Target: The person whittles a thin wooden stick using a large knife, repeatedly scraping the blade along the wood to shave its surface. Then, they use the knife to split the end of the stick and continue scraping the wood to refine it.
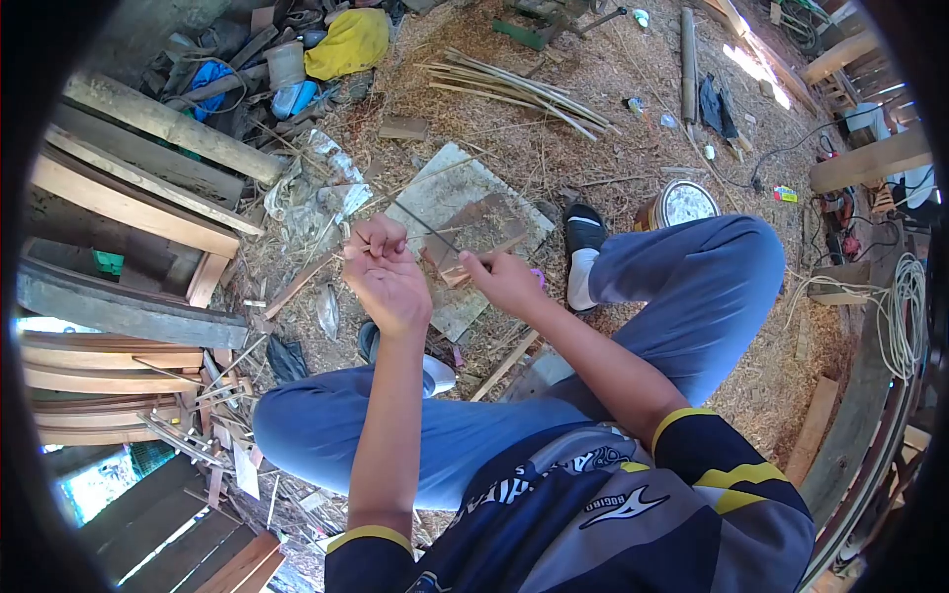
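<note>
Palm up, my left hand (388, 282) is raised over the floor with its fingers curled in. What its fingertips pinch, if anything, I cannot tell. To its right, my right hand (506, 284) is closed, with the thumb pointing left, on a thin dark rod-like blade (423, 224). The blade slants up and left, its far end close to the left fingers. Below both hands lies a pale, worn slab (450, 183) on the ground, with a brown patch and wood scraps on it.
Thin bamboo-like strips (519, 89) lie ahead on shavings. A round tin (682, 205) stands beyond my right knee. Stacked curved wooden beams (129, 208) line the left. A yellow cloth (348, 44) tops clutter at upper left. Coiled rope (905, 316) hangs at right.
</note>
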A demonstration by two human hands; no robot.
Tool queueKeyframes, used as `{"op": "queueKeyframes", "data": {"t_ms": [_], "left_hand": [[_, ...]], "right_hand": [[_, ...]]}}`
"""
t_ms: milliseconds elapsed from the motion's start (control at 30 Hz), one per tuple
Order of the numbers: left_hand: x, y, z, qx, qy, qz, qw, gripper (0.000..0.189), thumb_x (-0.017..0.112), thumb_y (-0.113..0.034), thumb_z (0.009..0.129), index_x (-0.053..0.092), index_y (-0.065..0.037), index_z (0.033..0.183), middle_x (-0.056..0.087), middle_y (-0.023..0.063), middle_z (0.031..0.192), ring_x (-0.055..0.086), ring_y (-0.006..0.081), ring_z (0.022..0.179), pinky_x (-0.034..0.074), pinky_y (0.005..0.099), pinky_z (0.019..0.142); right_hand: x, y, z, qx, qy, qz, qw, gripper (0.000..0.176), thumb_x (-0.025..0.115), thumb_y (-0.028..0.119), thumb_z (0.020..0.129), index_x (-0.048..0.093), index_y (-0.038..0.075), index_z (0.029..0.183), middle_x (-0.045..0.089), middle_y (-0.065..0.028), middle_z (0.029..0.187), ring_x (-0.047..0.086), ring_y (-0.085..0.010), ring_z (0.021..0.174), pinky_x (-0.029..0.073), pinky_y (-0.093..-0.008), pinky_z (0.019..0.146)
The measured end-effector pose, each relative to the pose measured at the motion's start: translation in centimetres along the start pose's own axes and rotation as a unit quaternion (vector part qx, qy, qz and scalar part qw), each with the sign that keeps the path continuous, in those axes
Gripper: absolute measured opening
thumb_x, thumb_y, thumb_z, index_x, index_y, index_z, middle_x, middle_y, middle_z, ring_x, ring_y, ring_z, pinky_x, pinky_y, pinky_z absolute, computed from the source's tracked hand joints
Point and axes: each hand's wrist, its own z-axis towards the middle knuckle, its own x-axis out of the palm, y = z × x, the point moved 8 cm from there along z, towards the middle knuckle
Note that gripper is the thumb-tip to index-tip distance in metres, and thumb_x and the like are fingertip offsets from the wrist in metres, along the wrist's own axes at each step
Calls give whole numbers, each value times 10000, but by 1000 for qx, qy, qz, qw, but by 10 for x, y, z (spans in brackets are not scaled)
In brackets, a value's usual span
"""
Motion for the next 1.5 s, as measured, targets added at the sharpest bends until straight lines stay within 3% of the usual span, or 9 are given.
{"op": "queueKeyframes", "data": {"t_ms": [100,300,400,600,900,1100,1200,1300,1500], "left_hand": [[5,2,-3,-10,0,-8,1000,452,473,-472,1059,337,-100,840,289,26,804,279,163,770,266,333,739],[6,2,0,-11,12,-11,1000,463,471,-483,1055,327,-105,831,288,26,799,269,159,763,261,331,731],[10,3,1,-11,22,-5,1000,461,465,-482,1054,320,-108,826,283,24,791,264,159,758,254,333,720],[-2,0,-1,-10,8,-21,1000,457,442,-475,1041,311,-114,794,282,25,779,269,178,767,256,345,724],[-11,-1,0,4,-5,-25,1000,436,441,-459,1027,316,-114,793,291,30,776,278,183,765,267,348,735],[-9,2,-3,-2,-23,-18,1000,412,432,-435,1029,317,-112,801,300,39,787,285,186,773,276,343,746],[-9,0,0,0,-13,-27,1000,401,427,-426,1027,320,-109,806,301,41,792,283,187,776,276,344,748],[-8,4,0,-3,-17,-29,999,399,425,-426,1026,324,-107,808,299,39,793,281,186,776,274,345,748],[-11,1,0,3,-11,-27,1000,420,422,-446,1037,328,-107,809,290,36,794,279,186,780,272,346,751]], "right_hand": [[5,11,-2,-46,-14,46,998,686,519,630,1010,803,6,1016,740,-256,834,746,-414,825,559,-487,754],[6,-62,19,70,-4,-10,997,710,504,643,1011,794,-6,998,734,-278,846,740,-431,837,549,-510,771],[8,-39,16,27,6,-15,1000,725,485,659,1011,800,6,1012,744,-274,870,743,-434,870,558,-510,815],[3,-76,21,103,29,-32,994,703,514,660,997,803,22,1065,757,-264,926,745,-426,918,568,-481,879],[4,-89,20,93,13,-58,994,710,486,680,988,794,62,1150,764,-252,1035,732,-433,1012,565,-485,915],[8,-77,18,40,-17,-95,994,693,515,641,1004,785,14,1122,760,-237,900,742,-426,898,567,-498,859],[-5,-84,11,107,10,-115,988,688,521,646,995,795,23,1101,758,-236,884,742,-422,888,571,-496,844],[-2,-72,12,57,-14,-120,991,707,481,688,980,812,64,1007,766,-233,1021,736,-425,994,574,-505,905],[-2,-75,8,95,6,-103,990,698,480,688,980,816,76,1006,768,-231,1009,736,-426,996,575,-516,908]]}}
